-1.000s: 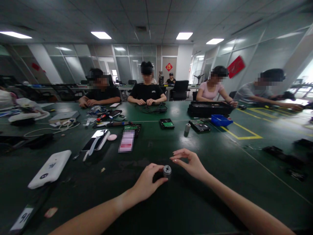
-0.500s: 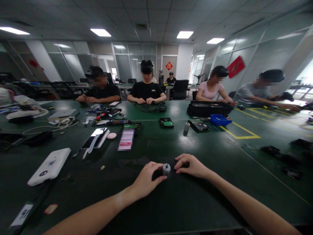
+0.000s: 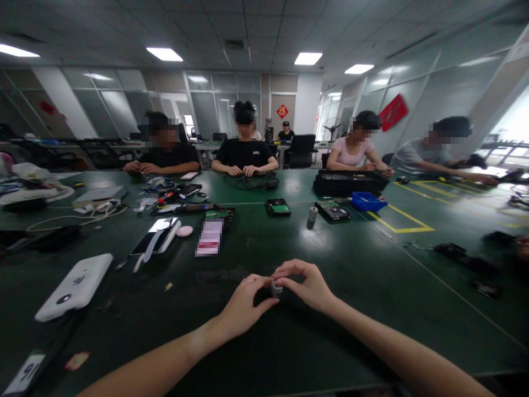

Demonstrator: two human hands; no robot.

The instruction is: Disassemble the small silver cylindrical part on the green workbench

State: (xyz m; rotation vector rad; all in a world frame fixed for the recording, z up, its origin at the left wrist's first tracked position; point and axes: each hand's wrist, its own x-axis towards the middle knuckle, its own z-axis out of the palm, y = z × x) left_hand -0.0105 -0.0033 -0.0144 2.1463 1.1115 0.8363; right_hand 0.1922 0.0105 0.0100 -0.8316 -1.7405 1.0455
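Everything's seen from one head-worn camera, pointed forward and a bit down across the green table (image 3: 392,275), so the left hand (image 3: 246,304) and right hand (image 3: 309,284) are caught pretty close, with the ceiling (image 3: 198,27) squeezed in up top.

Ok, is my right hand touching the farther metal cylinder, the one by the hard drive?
Apart: the head view shows green tabletop between the right hand and the farther metal cylinder.

I can't see the whole top of the metal cylinder (image 3: 276,293) past the right hand (image 3: 309,285). The phone (image 3: 209,238) screen is a pinkish blur, and both forearms (image 3: 169,355) are cut off below.
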